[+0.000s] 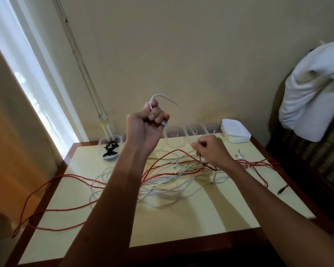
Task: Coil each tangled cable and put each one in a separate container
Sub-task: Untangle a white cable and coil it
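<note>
A tangle of white cables [162, 185] and a long red cable [66, 177] lies across the pale yellow table [181, 218]. My left hand [147, 122] is raised above the table and grips a white cable [162, 97], whose end arcs out over my fist. My right hand [210, 149] is low over the tangle and pinches a thin dark cable [202, 162]. Clear containers [181, 132] stand in a row along the back edge; the leftmost container [109, 149] holds a coiled black cable.
A stack of white lids [235, 132] sits at the table's back right corner. The red cable hangs off the left edge of the table. A small white plug [239, 154] and a black plug [281, 189] lie on the right side. White cloth [312, 93] hangs over furniture on the right.
</note>
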### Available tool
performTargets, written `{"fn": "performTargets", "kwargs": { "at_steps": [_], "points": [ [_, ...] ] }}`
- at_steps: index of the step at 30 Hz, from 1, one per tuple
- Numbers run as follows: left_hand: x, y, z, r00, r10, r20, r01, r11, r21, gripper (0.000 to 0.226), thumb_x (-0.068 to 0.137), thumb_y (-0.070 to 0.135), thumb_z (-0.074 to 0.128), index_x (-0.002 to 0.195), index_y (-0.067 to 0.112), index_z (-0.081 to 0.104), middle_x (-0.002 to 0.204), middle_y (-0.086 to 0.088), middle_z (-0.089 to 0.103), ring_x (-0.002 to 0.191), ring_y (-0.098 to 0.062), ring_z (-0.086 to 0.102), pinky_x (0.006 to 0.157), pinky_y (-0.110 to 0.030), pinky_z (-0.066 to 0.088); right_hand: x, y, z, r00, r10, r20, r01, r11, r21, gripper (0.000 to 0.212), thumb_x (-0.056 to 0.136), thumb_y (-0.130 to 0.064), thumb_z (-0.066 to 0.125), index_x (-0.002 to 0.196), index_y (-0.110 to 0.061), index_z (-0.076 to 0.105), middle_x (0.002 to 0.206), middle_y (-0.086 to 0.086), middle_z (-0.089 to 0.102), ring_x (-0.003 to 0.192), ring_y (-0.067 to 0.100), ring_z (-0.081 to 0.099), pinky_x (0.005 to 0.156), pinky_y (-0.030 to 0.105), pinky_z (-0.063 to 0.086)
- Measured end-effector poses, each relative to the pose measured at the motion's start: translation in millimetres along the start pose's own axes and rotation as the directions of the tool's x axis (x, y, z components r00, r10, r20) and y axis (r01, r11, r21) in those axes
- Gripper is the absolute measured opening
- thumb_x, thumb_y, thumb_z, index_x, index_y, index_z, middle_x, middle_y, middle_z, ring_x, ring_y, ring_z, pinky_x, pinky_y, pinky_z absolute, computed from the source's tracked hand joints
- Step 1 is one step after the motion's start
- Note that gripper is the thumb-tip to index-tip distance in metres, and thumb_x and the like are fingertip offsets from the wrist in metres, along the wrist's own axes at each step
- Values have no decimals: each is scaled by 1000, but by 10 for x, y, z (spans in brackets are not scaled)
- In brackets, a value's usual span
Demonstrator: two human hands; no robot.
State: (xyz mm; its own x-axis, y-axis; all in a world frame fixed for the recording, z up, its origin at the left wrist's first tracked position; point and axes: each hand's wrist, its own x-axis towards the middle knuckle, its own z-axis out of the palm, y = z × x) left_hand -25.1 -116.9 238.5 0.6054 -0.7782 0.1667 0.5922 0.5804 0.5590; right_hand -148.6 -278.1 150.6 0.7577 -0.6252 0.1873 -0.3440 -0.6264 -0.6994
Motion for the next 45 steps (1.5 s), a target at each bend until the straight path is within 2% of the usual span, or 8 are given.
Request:
{"fn": "performTargets", "kwargs": {
  "at_steps": [6,14,21,29,32,35,40,45],
  "points": [
    [-127,-443,-738,970,19,-241,125,813,568,31,104,7,28,81,9,48,49,5,35,45,-10,34,63,-28,38,106,-424,-431,976,217,21,-165,675,719,27,99,-15,57,77,-1,66,54,2,58,47,12,47,45,22,43],
    [-537,-858,-1010,986,-77,-147,161,656,737,27,105,21,37,86,8,53,56,5,35,55,-11,35,70,-31,43,134,-766,-477,899,188,396,-375,-140,916,21,100,-14,54,81,-6,56,57,0,57,42,5,55,42,14,48],
    [-565,-643,-1079,975,-93,-204,184,849,495,32,107,22,27,81,12,44,54,8,28,49,-9,29,62,-26,38,-309,-646,-175,918,195,346,-397,438,806,25,103,-17,46,97,2,62,55,1,47,40,7,41,37,15,34],
    [-1166,-458,-1581,963,-170,-210,255,829,498,21,89,28,45,72,16,45,57,4,21,49,-11,22,51,-23,36,-1306,12,282,754,283,593,-388,920,53,42,102,-39,47,84,-5,66,73,9,72,60,26,70,52,28,53],
    [-1408,-532,-1730,943,-234,-237,327,788,521,22,86,27,48,71,12,45,55,3,25,48,-12,25,49,-24,37,-1390,122,306,911,253,327,-172,951,-256,31,95,-44,57,80,-21,70,78,0,74,73,18,71,69,32,55],
    [-1578,-672,-1819,907,-315,-279,419,737,530,23,84,26,50,70,10,45,53,3,28,45,-10,27,47,-24,37,-1447,81,424,998,63,-4,-62,978,-197,28,95,-37,59,114,-19,69,105,0,72,92,19,66,81,35,53],
    [-1779,-918,-1781,860,-435,-265,509,724,465,24,86,28,51,65,15,49,56,2,23,45,-12,23,46,-23,36,-1557,105,854,955,-178,237,182,983,7,45,93,-39,52,128,-14,63,125,2,66,117,18,58,98,35,48],
    [-1939,-1054,-1649,864,-466,-192,495,856,147,25,87,24,48,64,16,53,46,7,28,41,-8,23,47,-24,34,-1517,329,1129,964,-214,161,207,977,58,23,90,-28,59,94,-13,76,85,-1,64,81,20,61,72,37,51]
  ]
}}
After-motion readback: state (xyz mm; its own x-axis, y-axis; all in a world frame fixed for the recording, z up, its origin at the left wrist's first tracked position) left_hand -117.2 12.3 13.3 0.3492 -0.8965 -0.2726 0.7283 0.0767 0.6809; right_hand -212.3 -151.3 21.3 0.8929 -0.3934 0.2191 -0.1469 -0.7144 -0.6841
